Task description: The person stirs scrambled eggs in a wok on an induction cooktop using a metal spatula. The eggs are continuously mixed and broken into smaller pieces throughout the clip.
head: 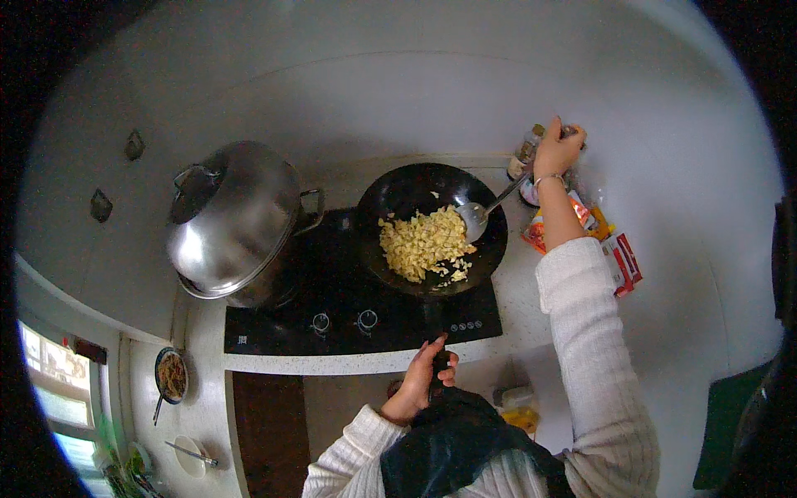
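Observation:
A black wok (429, 180) on the cooktop holds a heap of pale yellow, chopped food (423, 243) that looks like egg. My left hand (423, 380) grips the wok handle (439, 364) at the counter's front edge. Inside the wok, a metal spatula (474, 221) leans against the right side, its handle running up towards my right wrist. Out at the back right, my right hand (560, 149) has its fingers curled around a small dark object (569, 131), too covered to name. Directly beside that hand stands a glass bottle (526, 152).
A large lidded steel pot (243, 218) stands left on the black glass cooktop (280, 330). Food packets (594, 218) and a red-white box (621, 264) lie right of the wok. At lower left are a dish of food (171, 376) and a white bowl (187, 464) with a utensil across it.

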### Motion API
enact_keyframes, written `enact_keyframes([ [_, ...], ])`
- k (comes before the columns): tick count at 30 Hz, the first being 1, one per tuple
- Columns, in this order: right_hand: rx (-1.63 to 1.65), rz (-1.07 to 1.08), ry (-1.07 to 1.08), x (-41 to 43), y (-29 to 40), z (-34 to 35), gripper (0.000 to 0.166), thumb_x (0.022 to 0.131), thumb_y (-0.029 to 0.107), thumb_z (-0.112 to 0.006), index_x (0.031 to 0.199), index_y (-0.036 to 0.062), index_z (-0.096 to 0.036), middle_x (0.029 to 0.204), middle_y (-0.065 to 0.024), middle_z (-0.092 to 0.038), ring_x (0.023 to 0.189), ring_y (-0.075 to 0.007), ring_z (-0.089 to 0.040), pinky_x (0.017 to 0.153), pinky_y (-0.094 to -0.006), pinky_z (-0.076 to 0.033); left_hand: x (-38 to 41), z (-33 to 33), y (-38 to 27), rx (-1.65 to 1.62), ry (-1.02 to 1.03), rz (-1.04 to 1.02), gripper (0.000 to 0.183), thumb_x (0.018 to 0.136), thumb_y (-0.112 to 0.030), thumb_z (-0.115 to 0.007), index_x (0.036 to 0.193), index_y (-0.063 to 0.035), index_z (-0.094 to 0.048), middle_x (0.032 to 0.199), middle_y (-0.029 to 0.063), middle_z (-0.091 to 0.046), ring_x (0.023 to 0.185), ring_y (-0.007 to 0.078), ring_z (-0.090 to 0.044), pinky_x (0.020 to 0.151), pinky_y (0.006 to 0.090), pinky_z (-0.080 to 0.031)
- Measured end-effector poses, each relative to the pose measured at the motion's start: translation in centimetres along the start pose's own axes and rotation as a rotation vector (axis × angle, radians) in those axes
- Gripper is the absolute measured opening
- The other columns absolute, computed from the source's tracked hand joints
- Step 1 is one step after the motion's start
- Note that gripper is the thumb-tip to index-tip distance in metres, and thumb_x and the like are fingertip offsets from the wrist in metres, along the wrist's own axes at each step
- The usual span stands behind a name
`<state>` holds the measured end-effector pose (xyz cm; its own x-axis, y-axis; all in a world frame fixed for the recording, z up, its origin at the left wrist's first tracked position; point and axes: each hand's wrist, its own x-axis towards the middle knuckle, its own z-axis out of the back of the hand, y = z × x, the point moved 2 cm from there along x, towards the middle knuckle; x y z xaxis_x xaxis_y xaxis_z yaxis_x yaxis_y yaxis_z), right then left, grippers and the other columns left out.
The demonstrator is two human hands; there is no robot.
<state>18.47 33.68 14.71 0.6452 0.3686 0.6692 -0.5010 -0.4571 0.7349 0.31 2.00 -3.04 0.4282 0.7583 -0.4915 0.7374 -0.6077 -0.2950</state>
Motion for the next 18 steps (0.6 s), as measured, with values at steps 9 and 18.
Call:
enact_keyframes([
  [9, 0.907, -0.655, 0.12, -6.3, -0.6, 0.8, 0.014, 0.077, 0.016, -0.055, 0.079, 0.0053, -0.045, 0.059, -0.005, -0.048, 0.046, -0.0154, -0.046, 0.04, -0.0289, -0.039, 0.0, 0.1, -0.1, 0.015, -0.024, -0.022, 0.026, 0.086, -0.028, -0.043, 0.108, -0.0174, -0.035, 0.065, 0.0045, -0.05, 0.043, 0.0092, -0.036, 0.041, 0.023, -0.032],
  [18, 1.068, -0.207, 0.65, -12.3, 11.9, 6.6, 0.006, 0.082, 0.003, -0.046, 0.077, 0.0037, -0.042, 0.054, -0.0044, -0.046, 0.046, -0.0107, -0.043, 0.043, -0.0251, -0.038, 0.1, -0.2, -0.1, 0.062, -0.038, -0.028, 0.021, 0.087, -0.033, -0.042, 0.099, -0.0173, -0.038, 0.068, 0.0029, -0.046, 0.043, 0.0065, -0.034, 0.039, 0.0193, -0.028],
])
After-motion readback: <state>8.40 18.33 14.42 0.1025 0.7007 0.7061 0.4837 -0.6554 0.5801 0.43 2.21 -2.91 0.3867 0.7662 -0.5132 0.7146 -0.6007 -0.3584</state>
